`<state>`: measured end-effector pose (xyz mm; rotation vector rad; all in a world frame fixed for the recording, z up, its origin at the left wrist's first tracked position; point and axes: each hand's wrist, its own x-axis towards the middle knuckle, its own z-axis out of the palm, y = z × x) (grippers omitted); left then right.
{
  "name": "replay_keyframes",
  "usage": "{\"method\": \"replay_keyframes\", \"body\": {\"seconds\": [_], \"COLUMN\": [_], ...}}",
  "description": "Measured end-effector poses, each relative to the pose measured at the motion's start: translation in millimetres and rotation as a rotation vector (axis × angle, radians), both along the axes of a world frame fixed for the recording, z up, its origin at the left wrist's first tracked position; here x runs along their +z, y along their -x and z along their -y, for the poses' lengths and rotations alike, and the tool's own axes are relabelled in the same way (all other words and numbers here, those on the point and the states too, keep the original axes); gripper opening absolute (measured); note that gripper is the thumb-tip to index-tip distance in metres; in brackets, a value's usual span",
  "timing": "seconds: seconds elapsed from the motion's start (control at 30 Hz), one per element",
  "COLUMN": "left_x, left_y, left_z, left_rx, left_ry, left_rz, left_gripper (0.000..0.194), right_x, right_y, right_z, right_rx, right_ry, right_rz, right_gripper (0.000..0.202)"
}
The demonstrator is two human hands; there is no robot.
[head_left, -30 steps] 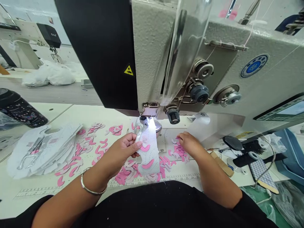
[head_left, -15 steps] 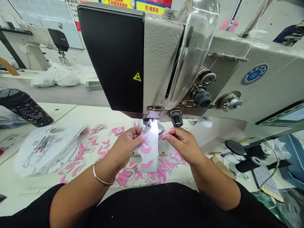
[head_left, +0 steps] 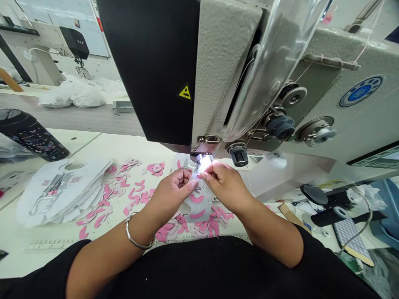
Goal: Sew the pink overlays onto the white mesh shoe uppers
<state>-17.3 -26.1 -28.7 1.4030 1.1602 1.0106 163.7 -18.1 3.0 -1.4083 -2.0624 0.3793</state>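
A pale grey mesh fabric piece (head_left: 202, 207) with pink curved patches lies under the lit needle area of the sewing machine (head_left: 229, 70). My left hand (head_left: 176, 187) is closed on its left edge, thumb on top and fingers curled. My right hand (head_left: 226, 185) pinches at the fabric's right side, close below the presser foot, with a small pink piece at the fingertips, mostly hidden. Loose pink curved cutouts (head_left: 213, 224) are scattered around and below the fabric.
Left of the hands lies a stack of white fabric panels (head_left: 62, 191). A black patterned tumbler (head_left: 34, 135) stands behind it. On the right are a black thread spool (head_left: 328, 216) and a blue bin (head_left: 388, 207). Another sewing machine (head_left: 46, 54) stands at the back left.
My right hand has moved left and slightly up, from beside the fabric onto it near the needle. My left hand keeps its hold. The camera has come closer to the machine.
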Motion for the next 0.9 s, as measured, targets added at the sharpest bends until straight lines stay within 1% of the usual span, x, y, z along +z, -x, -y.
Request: {"method": "replay_keyframes", "body": {"seconds": [0.13, 0.33, 0.47, 0.53, 0.6, 0.67, 0.73, 0.83, 0.9], "left_x": [-0.6, 1.3, -0.6, 0.2, 2.7, 5.5, 7.4, 7.9, 7.4], "left_y": [-1.1, -10.7, -16.1, -16.8, -16.6, -16.0, -15.3, -14.8, -14.7], "left_z": [0.8, -1.5, -5.1, -6.6, -7.6, -8.5, -9.3, -10.0, -10.0], "left_rx": [0.008, 0.038, 0.079, 0.095, 0.095, 0.091, 0.091, 0.081, 0.081], "left_ry": [0.013, 0.069, 0.052, 0.059, 0.093, 0.119, 0.099, 0.063, 0.069], "left_rz": [0.035, 0.159, 0.196, 0.193, 0.208, 0.215, 0.204, 0.203, 0.22], "left_gripper": [0.024, 0.027, 0.023, 0.021, 0.022, 0.023, 0.024, 0.026, 0.026], "right_x": [0.3, -0.8, -9.9, -17.8, -25.4, -30.6, -32.7, -32.9, -33.8], "right_y": [3.7, 8.0, 5.0, -0.5, -8.1, -15.9, -22.2, -28.1, -30.6], "right_z": [1.3, 1.5, 2.5, 4.0, 5.2, 5.0, 3.1, -1.3, -3.7], "right_rx": [-0.039, -0.065, -0.074, -0.057, -0.022, 0.03, 0.077, 0.112, 0.144], "right_ry": [-0.019, -0.043, -0.067, -0.127, -0.257, -0.421, -0.522, -0.519, -0.517], "right_rz": [0.089, 0.107, 0.05, 0.004, -0.015, 0.009, 0.085, 0.192, 0.165], "right_gripper": [0.019, 0.02, 0.01, 0.015, 0.021, 0.025, 0.029, 0.033, 0.034]}}
